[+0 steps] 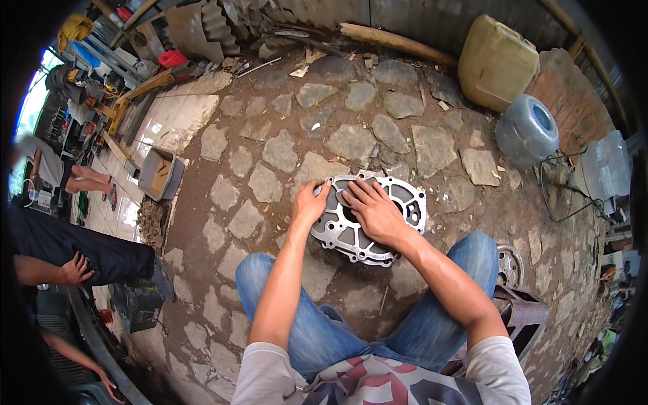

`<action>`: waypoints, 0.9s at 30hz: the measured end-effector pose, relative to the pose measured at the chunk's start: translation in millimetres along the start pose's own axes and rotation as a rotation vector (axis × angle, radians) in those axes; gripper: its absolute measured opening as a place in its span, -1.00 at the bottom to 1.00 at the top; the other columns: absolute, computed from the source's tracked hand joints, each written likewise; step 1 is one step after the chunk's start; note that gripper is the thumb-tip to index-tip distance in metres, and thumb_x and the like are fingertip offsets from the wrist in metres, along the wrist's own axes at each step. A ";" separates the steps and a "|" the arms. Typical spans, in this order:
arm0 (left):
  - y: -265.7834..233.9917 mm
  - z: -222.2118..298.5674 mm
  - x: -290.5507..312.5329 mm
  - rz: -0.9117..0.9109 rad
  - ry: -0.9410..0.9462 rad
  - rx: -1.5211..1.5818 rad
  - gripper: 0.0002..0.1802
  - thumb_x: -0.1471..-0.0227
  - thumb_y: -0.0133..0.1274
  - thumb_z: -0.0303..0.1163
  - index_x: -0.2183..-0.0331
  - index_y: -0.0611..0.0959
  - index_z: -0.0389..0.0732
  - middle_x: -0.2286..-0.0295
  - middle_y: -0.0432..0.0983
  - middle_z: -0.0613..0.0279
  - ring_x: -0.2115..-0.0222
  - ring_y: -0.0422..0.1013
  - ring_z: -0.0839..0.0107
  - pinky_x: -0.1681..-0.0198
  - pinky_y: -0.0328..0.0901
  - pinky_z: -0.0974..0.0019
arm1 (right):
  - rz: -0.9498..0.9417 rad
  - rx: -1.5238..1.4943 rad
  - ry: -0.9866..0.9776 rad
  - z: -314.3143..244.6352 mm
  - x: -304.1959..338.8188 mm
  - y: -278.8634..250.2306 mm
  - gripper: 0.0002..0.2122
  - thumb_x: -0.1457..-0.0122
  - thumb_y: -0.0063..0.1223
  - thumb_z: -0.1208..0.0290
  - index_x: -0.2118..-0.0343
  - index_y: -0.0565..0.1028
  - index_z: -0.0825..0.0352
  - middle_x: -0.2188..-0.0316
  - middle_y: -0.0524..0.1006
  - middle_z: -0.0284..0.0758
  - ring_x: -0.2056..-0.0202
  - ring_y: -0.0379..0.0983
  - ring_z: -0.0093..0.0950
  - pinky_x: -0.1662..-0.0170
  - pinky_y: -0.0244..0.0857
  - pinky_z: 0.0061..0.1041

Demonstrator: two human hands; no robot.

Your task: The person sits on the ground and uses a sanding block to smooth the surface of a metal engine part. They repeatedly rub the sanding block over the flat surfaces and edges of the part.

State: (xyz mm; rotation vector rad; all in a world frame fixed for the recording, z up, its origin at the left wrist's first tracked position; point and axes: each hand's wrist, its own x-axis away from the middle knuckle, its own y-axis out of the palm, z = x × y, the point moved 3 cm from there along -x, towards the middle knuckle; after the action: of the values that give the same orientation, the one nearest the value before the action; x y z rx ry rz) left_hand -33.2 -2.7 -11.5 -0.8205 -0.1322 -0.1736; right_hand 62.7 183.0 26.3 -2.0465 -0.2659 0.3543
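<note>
A silver-grey cast-metal housing (347,236), with ribs, bolt holes around its rim and a dark round opening in the middle, lies on the stone paving between my knees. At its upper left edge, my left hand (310,202) is closed on the rim, the fingers partly hidden. My right hand (376,214) rests flat across the top, fingers stretched out over the ribs and covering part of the central opening. No tool shows in either hand.
A metal wheel (511,266) and a reddish frame (528,316) sit by my right knee. Beyond are a yellowish jerrycan (496,64) and a clear water jug (526,131). A grey basin (160,173) stands left, near other people, one with a hand (77,270) on dark trousers.
</note>
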 end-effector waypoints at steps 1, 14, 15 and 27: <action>0.3 -1.8 1.6 0.004 0.000 -0.001 -0.43 -0.15 0.10 0.09 0.05 0.67 -0.21 0.05 0.55 -0.14 -0.03 0.45 -0.06 -0.11 0.31 0.05 | -0.011 0.066 -0.015 -4.1 1.4 1.2 -0.54 -0.33 -0.09 0.31 -0.28 0.36 0.25 -0.33 0.27 -0.16 -0.38 0.08 -0.19 -0.42 -0.12 -0.09; -2.6 -3.0 5.9 0.035 -0.129 -0.032 -0.26 -0.10 0.08 0.24 -0.11 0.53 -0.11 0.00 0.53 -0.23 -0.06 0.45 -0.13 -0.11 0.32 -0.03 | -0.049 -0.004 -0.172 -16.8 3.3 2.8 -0.55 -0.31 -0.07 0.32 -0.26 0.38 0.27 -0.31 0.30 -0.13 -0.37 0.10 -0.16 -0.41 -0.07 -0.05; -2.8 -3.0 4.6 0.021 -0.134 -0.031 -0.25 -0.10 0.08 0.24 -0.12 0.52 -0.11 0.00 0.53 -0.23 -0.05 0.44 -0.14 -0.11 0.32 -0.03 | -0.035 0.042 -0.142 -8.7 2.6 1.6 -0.54 -0.31 -0.06 0.32 -0.26 0.38 0.27 -0.31 0.30 -0.12 -0.37 0.11 -0.16 -0.40 -0.06 -0.04; -6.1 12.8 7.9 0.019 -0.119 -0.103 -0.24 -0.13 0.01 0.25 -0.14 0.50 -0.12 0.00 0.53 -0.21 -0.05 0.45 -0.13 -0.12 0.31 -0.02 | 0.073 0.079 -0.031 1.3 3.5 2.6 -0.56 -0.33 -0.12 0.32 -0.25 0.38 0.29 -0.30 0.31 -0.13 -0.37 0.11 -0.18 -0.41 -0.08 -0.06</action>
State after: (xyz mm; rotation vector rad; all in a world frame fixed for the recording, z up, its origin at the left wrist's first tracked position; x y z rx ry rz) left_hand -27.4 1.8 3.0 -0.9346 -0.2289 -0.1140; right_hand 65.6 183.9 23.0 -1.9773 -0.1933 0.4354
